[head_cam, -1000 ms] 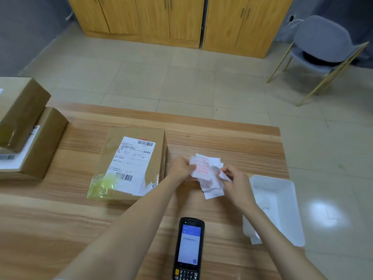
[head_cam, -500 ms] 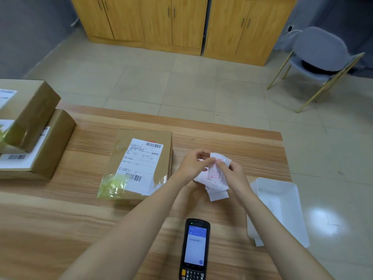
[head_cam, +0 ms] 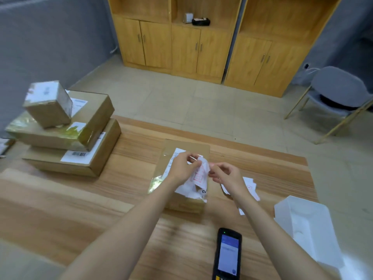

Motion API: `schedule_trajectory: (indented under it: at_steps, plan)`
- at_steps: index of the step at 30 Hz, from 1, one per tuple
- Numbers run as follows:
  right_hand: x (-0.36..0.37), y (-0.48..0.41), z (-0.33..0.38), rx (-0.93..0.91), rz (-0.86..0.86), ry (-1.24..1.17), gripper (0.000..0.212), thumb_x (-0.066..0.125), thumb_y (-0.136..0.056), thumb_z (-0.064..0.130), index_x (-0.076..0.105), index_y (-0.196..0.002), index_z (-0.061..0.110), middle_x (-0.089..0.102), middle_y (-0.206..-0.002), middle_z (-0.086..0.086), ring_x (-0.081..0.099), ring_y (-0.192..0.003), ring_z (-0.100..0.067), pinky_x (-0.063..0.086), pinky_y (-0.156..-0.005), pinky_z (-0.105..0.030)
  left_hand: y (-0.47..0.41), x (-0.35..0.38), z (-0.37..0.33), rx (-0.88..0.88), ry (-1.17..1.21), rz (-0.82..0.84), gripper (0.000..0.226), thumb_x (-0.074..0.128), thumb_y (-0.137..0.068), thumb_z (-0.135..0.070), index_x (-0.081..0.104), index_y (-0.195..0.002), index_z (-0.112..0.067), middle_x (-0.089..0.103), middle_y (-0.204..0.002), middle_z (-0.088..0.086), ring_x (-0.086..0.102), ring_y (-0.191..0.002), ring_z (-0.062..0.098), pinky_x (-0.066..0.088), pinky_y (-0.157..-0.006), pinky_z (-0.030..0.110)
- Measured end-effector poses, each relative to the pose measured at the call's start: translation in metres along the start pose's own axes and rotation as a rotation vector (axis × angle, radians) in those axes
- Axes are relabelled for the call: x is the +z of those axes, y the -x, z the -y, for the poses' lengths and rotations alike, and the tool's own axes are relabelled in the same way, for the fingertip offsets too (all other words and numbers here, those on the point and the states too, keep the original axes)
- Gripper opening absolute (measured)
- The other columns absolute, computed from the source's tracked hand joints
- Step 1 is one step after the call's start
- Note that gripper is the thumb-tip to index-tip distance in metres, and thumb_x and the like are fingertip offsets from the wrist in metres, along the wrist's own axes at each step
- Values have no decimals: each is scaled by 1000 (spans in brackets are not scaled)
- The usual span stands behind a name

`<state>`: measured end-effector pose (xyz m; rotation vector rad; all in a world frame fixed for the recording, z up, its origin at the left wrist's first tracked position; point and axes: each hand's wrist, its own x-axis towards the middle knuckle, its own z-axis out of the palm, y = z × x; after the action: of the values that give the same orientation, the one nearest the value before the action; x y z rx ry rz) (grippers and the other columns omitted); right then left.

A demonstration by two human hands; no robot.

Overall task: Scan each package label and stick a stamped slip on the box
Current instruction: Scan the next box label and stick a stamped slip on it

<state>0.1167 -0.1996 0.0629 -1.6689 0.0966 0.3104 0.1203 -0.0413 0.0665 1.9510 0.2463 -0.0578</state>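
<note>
Table (head_cam: 80, 199): wood-grain top, smooth, low sheen.
Box (head_cam: 189, 146): brown cardboard, matt; clear tape (head_cam: 156, 183) along its near edge glossy and wrinkled.
Slip (head_cam: 199, 174): thin white paper, creased, red stamp ink.
Stacked boxes (head_cam: 60, 136): same matt cardboard, shiny yellowish tape, white paper labels.
Scanner (head_cam: 228, 255): black plastic body, glossy lit screen.
Tray (head_cam: 306, 225): white plastic, smooth.
Cabinets (head_cam: 181, 47): light wood finish, small metal handles.
Chair (head_cam: 335, 85): grey matt shell, gold-toned metal legs.

The scanner (head_cam: 228, 255) runs off the bottom edge, keypad mostly lost. The left hand (head_cam: 182, 167) and the slip (head_cam: 199, 175) cover most of the label (head_cam: 177, 154) on the box (head_cam: 187, 145); the slip's red print is blurred.
</note>
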Motion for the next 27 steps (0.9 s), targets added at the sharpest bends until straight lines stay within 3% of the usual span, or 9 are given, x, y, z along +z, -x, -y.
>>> schedule_trajectory:
  at_steps: [2, 5, 12, 15, 18, 21, 24, 27]
  plan:
    - [18, 2, 1, -26, 25, 35, 11, 65, -87, 21, 67, -80, 13, 68, -76, -3, 67, -66, -3, 51, -61, -13, 6, -15, 5, 13, -45, -43, 15, 64, -86, -18, 64, -97, -9, 62, -78, -4, 57, -67, 10, 42, -53, 10]
    - [43, 6, -2, -22, 64, 100, 15, 65, -86, 24, 66, -74, 16, 69, -71, 2, 68, -68, -5, 53, -63, -19, 11, -29, 16, 6, -56, -53, 20, 68, -82, -22, 64, -96, -7, 67, -89, 7, 61, -80, 19, 49, -70, 28]
    - [77, 15, -3, 12, 54, 73, 18, 59, -91, 21, 61, -77, 10, 68, -79, -6, 70, -75, -16, 55, -70, -26, 27, -42, 32, 40, -291, -149, 44, 67, -78, -32, 49, -115, -16, 55, -111, -1, 50, -105, 16, 42, -86, 31]
    - [77, 20, -5, 39, 38, 52, 18, 58, -92, 20, 60, -79, 9, 68, -77, -3, 69, -73, -15, 55, -70, -25, 34, -39, 26, 162, -307, -162, 21, 61, -83, -21, 58, -102, -14, 55, -106, 1, 46, -103, 16, 39, -85, 27]
    - [73, 23, -6, 47, -17, 24, 18, 55, -92, 15, 60, -77, 9, 67, -73, -1, 68, -68, -15, 53, -68, -25, 39, -29, 17, 209, -284, -17, 19, 48, -91, -12, 65, -97, -7, 67, -98, 9, 58, -94, 24, 46, -85, 38]
    - [64, 27, -8, 32, -75, 26, 16, 55, -92, 15, 61, -79, 8, 68, -76, -5, 68, -69, -15, 52, -68, -26, 43, -21, 12, 214, -268, 3, 25, 48, -94, -22, 67, -92, -6, 70, -89, 9, 62, -86, 25, 48, -82, 40]
    - [54, 32, -14, 16, -127, 62, 18, 57, -92, 23, 63, -83, 8, 71, -84, -7, 69, -74, -16, 52, -70, -31, 43, -16, 12, 213, -207, 20, 23, 57, -89, -33, 69, -90, -12, 72, -87, 1, 65, -83, 16, 50, -79, 29]
    - [43, 37, -18, -8, -148, 69, 16, 58, -91, 25, 65, -81, 14, 72, -80, 2, 69, -73, -14, 53, -68, -28, 45, -11, 10, 213, -217, 98, 22, 58, -88, -36, 69, -86, -17, 72, -83, -2, 64, -77, 12, 49, -74, 27]
